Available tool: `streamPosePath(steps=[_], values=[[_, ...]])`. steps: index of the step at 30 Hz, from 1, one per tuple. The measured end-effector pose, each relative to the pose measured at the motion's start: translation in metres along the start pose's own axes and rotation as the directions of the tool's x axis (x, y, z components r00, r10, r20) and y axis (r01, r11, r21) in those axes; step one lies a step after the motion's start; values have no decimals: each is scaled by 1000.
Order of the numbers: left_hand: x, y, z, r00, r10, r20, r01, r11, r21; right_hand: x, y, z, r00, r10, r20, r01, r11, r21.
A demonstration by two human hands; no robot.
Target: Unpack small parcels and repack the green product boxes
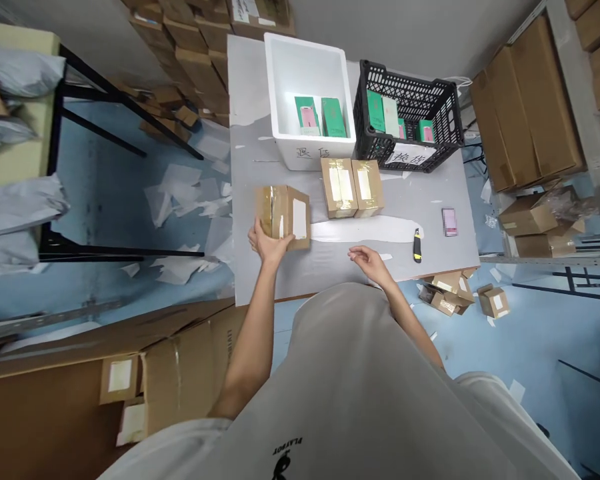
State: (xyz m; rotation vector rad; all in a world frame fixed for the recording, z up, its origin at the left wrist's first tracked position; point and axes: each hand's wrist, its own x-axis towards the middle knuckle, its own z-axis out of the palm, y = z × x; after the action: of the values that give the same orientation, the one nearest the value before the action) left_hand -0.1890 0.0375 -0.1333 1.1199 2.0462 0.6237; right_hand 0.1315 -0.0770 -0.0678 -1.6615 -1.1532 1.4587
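Note:
My left hand (266,244) grips the near edge of a taped cardboard box (283,215) with a white label, standing on the grey table (340,260). My right hand (369,261) hovers just above the table to the right, fingers loosely apart and holding nothing. Two more taped boxes (351,187) stand side by side behind. A long white paper strip (367,230) lies between my hands and those boxes. A yellow and black utility knife (417,245) lies right of my right hand.
A white foam bin (307,67) and a black plastic crate (437,97) hold green packages at the table's back. A small pink packet (449,221) lies near the right edge. Cardboard cartons are stacked around; paper scraps and small boxes (453,297) litter the blue floor.

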Motion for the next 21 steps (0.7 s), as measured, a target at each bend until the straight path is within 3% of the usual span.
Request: streamPosePath(steps=[4,7,9,12,14,16,18,21], values=[[-69,-41,-11,993,72,91,-80,993,83,5,18,-21,999,42,-18,-44,986,-162],[-108,-44,1,960,195,202,-228,961,154,8,33,-33,994,105,-41,-112,957,-268],[-128,-37,17,906,284,315,-344,926,154,8,44,-39,987,139,-76,-156,938,-308],[-149,-21,45,784,395,478,-488,869,83,4,63,-50,984,147,-100,-172,925,-338],[-158,-13,62,710,429,558,-538,842,37,-3,76,-59,987,148,-69,-163,919,-360],[-164,-10,74,668,426,610,-552,834,21,-11,86,-68,985,167,-30,-166,912,-375],[-169,-14,79,672,405,620,-541,840,37,-19,96,-75,980,198,-6,-186,909,-374],[-175,-30,78,773,337,537,-457,883,104,-27,110,-80,972,236,0,-221,910,-351]])
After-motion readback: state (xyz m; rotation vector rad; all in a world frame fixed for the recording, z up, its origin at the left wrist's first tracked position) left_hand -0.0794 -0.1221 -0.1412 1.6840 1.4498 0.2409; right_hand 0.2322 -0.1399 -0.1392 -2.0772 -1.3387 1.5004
